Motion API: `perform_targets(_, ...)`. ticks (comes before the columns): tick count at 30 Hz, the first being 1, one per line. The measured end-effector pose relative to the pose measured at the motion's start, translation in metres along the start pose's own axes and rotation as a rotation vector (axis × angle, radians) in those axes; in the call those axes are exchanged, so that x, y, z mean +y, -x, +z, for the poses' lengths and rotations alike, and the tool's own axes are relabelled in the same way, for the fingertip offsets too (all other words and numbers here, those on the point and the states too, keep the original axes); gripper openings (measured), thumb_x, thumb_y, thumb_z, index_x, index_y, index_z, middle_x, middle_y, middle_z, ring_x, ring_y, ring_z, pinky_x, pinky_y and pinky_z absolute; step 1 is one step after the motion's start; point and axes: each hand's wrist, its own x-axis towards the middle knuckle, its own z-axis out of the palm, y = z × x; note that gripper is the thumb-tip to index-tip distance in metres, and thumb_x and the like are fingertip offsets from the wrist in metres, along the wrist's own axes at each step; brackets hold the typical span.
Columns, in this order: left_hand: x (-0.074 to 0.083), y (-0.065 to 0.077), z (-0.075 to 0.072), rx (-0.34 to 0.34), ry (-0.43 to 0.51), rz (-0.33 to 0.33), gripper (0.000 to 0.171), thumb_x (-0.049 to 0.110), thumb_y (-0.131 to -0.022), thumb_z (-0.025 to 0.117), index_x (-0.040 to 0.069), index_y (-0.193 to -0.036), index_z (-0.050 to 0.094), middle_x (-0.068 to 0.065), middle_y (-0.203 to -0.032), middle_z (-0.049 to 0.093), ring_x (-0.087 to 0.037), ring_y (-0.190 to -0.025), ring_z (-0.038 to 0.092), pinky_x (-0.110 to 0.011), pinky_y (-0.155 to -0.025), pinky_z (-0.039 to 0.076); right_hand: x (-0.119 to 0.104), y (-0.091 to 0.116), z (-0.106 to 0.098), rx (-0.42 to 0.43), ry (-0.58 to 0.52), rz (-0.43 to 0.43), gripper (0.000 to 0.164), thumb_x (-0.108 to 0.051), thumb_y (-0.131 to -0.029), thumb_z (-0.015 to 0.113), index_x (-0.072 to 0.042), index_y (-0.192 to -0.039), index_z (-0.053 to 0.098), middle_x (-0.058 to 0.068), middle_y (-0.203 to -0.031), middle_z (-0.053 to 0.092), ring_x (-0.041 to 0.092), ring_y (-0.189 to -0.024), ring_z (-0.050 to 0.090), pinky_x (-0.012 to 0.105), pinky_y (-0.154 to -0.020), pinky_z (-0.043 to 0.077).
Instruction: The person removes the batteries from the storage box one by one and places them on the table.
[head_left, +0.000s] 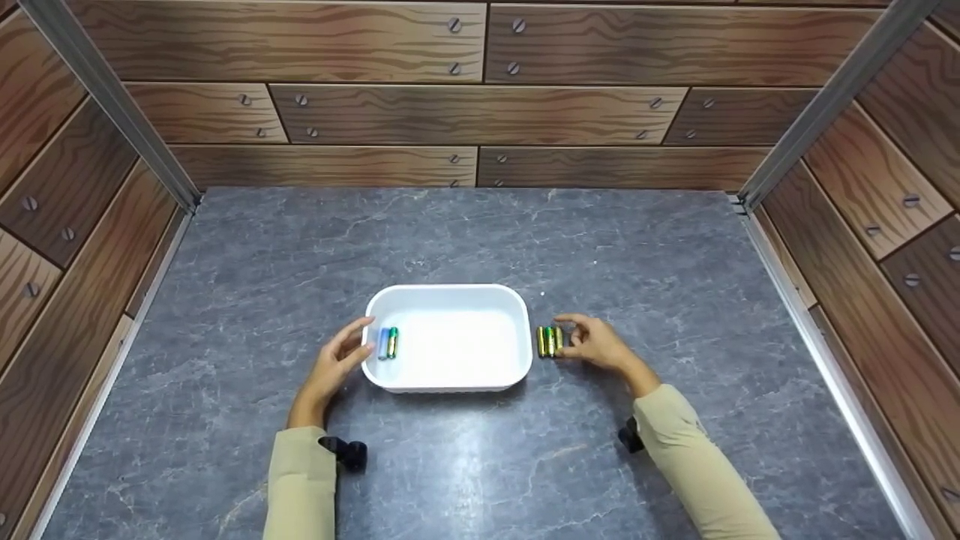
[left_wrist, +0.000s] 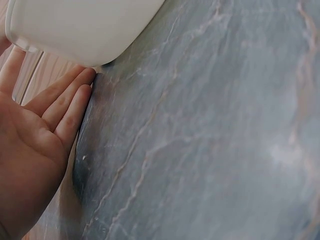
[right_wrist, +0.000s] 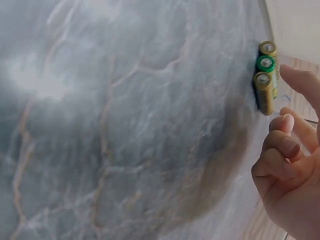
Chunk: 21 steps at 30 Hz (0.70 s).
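Observation:
A white rectangular tub (head_left: 465, 341) stands on the table. Inside it, near its left wall, a blue battery (head_left: 384, 343) and a green battery (head_left: 393, 343) lie side by side. My left hand (head_left: 328, 367) is at the tub's left side, its straight fingers against the outer wall in the left wrist view. Just right of the tub, three batteries (head_left: 550, 342), two gold and a green between them, lie in a row. Around the rightmost gold battery (right_wrist: 263, 93), the thumb and index finger of my right hand (head_left: 598, 343) are spread apart, with the other fingers curled.
The grey marbled table (head_left: 480, 240) is bounded by wood-patterned panels (head_left: 375, 112) at the back and sides. Metal posts (head_left: 120, 112) rise at the back corners. A dark wrist camera (head_left: 349, 453) is strapped below my left hand.

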Motion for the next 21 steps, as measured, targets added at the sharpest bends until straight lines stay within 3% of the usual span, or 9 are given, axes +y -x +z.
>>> perform_targets(4, 0.001, 0.001, 0.000, -0.010, -0.006, 0.008, 0.049, 0.004, -0.093, 0.059, 0.005, -0.141, 0.047, -0.027, -0.136, 0.055, -0.037, -0.123, 0.057, -0.015, -0.087, 0.048, -0.008, 0.001, 0.001, 0.033, 0.000, 0.002, 0.048, -0.006, -0.079, 0.074, 0.006, -0.123, 0.059, -0.005, -0.064, 0.046, 0.006, -0.057, 0.041, 0.017, -0.053, 0.034)
perform_targets(10, 0.000, 0.001, 0.000, -0.002, 0.009, 0.028, 0.049, 0.001, -0.093, 0.059, 0.002, -0.140, 0.048, -0.029, -0.135, 0.056, -0.034, -0.120, 0.059, -0.016, -0.086, 0.049, -0.022, 0.001, 0.005, 0.079, -0.012, -0.021, 0.039, -0.005, -0.081, 0.072, 0.006, -0.117, 0.062, -0.003, -0.067, 0.049, 0.004, -0.058, 0.042, 0.017, -0.054, 0.035)
perform_targets(21, 0.001, 0.000, 0.001, 0.005, 0.007, 0.037, 0.049, 0.000, -0.092, 0.059, 0.000, -0.139, 0.048, -0.030, -0.135, 0.055, -0.038, -0.123, 0.057, -0.016, -0.087, 0.048, -0.054, 0.000, 0.013, 0.073, -0.023, -0.110, 0.031, -0.006, -0.086, 0.069, 0.004, -0.115, 0.064, 0.007, -0.069, 0.057, 0.002, -0.057, 0.043, 0.017, -0.054, 0.038)
